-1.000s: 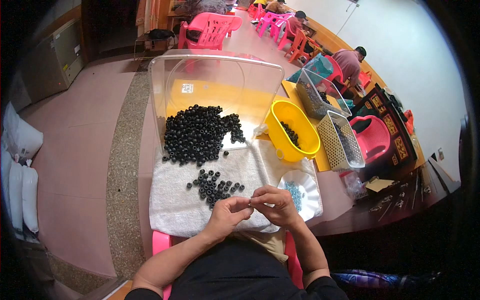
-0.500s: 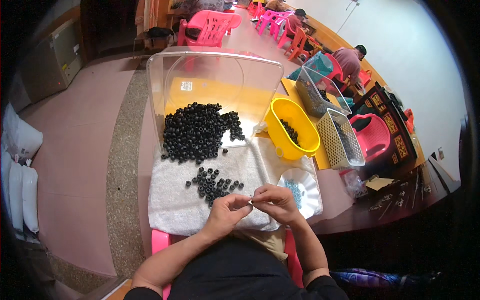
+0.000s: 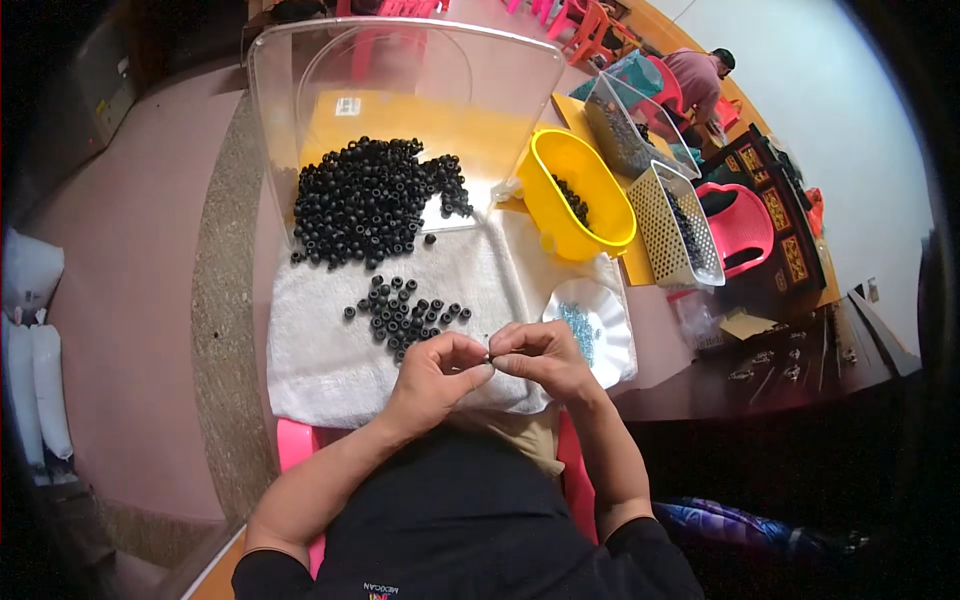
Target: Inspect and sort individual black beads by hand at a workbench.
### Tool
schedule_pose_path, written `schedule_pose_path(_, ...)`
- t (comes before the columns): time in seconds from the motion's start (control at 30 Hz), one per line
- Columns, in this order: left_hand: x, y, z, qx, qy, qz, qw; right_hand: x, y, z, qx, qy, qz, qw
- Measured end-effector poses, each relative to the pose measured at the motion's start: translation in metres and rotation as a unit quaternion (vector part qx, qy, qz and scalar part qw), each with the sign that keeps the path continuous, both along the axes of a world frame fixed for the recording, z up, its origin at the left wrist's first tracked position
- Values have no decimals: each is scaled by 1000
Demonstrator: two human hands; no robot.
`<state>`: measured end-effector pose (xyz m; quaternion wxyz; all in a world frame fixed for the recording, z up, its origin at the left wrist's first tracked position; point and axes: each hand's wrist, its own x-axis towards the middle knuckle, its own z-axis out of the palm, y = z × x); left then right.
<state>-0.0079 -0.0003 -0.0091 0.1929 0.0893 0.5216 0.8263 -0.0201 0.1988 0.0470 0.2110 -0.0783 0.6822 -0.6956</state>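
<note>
Over the front of a white towel point(image 3: 300, 345), my left hand point(image 3: 435, 375) and my right hand point(image 3: 547, 362) meet, thumbs and fingertips pinched. Between the left fingertips shows a bit of a small black piece point(image 3: 489, 358), mostly hidden. Whatever the right fingertips hold is too small to make out. Just beyond the left hand lies a loose group of small black round pieces with holes point(image 3: 392, 318). A large heap of the same black pieces point(image 3: 365, 200) spills from a tipped transparent plastic bin point(image 3: 500, 90). Near my right hand is a white fluted dish point(image 3: 614, 345) holding tiny light-blue pieces point(image 3: 577, 328).
A yellow tub point(image 3: 612, 215) with some black pieces stands beyond the dish. Right of it are a beige perforated basket point(image 3: 680, 225) and a transparent bin point(image 3: 625, 125). A pink chair point(image 3: 738, 225) and a person point(image 3: 695, 80) are farther back. White sacks point(image 3: 45, 390) stand at far left.
The whole view has shifted, so the table and its things sit higher and slightly left in the picture. Both hands stay pinched together, with only slight finger movement.
</note>
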Motion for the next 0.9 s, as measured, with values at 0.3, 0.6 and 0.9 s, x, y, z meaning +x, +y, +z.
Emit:
schedule_pose_path(0.3, 1, 1, -4, 55, -64, 0, 996, 8, -4, -6, 119, 214, 26, 969)
schedule_pose_path(0.6, 0, 0, -4, 77, -90, 8, 993, 15, -13, -8, 234, 432, 0, 871)
schedule_pose_path(0.9, 0, 0, -6, 88, -104, 22, 990, 21, -20, -19, 300, 522, -50, 797)
